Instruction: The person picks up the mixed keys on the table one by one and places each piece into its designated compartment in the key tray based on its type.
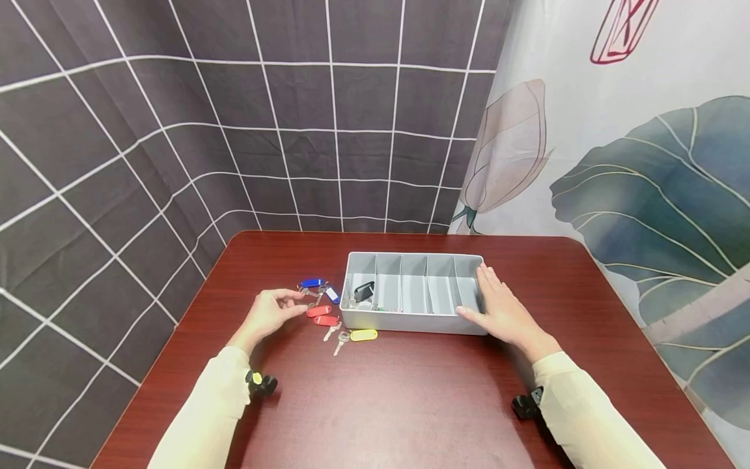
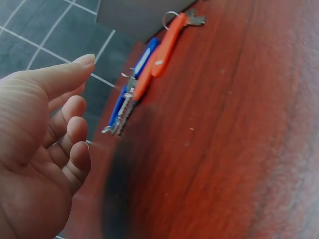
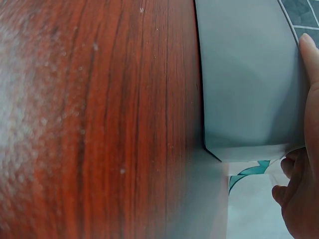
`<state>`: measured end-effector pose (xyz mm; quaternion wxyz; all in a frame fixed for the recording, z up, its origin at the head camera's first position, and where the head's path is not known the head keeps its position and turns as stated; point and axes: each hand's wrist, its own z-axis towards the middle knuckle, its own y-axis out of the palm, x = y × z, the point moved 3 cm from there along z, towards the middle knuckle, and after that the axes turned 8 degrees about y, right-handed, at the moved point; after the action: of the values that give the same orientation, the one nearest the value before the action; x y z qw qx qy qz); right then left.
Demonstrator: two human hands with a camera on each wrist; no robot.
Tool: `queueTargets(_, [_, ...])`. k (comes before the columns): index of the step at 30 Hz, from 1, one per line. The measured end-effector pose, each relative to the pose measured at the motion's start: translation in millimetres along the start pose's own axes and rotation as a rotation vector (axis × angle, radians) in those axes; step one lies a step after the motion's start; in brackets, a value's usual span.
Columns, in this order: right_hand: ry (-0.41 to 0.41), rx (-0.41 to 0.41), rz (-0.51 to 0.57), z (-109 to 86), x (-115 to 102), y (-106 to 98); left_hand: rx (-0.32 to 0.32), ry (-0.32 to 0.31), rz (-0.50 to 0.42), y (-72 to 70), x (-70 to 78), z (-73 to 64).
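Note:
My left hand point(image 1: 271, 319) hovers just left of several tagged keys, thumb and fingers apart; in the left wrist view nothing lies between them. The keys have two blue tags point(image 1: 312, 283), two red tags point(image 1: 326, 320) and a yellow tag point(image 1: 364, 335), loose on the table left of and in front of a grey divided tray point(image 1: 410, 322). A black car key point(image 1: 364, 291) lies in the tray's leftmost compartment. My right hand point(image 1: 504, 312) rests on the tray's right end, fingers fairly straight along it, thumb point(image 3: 310, 57) on the front rim.
The red-brown wooden table point(image 1: 398, 397) carries the tray near its far edge. Something small, mostly hidden by the front wall, lies in the second compartment. Behind the table hang a dark grid-patterned curtain point(image 1: 305, 156) and a white curtain with leaves point(image 1: 662, 189).

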<state>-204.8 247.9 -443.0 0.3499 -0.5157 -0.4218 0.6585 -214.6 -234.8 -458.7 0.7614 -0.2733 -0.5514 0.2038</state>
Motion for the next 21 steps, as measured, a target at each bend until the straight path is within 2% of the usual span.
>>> queueTargets(7, [0.009, -0.008, 0.001, -0.1, 0.6, 0.1, -0.002, -0.002, 0.011, 8.8, -5.4, -1.1])
queueTargets(14, [0.013, -0.016, 0.011, 0.4, 1.4, 1.1, -0.026, -0.045, 0.021, 15.9, -11.4, -2.0])
queueTargets(21, [0.014, -0.003, 0.003, 0.8, 2.6, 1.2, -0.034, -0.023, 0.05, 19.0, -13.0, -0.9])
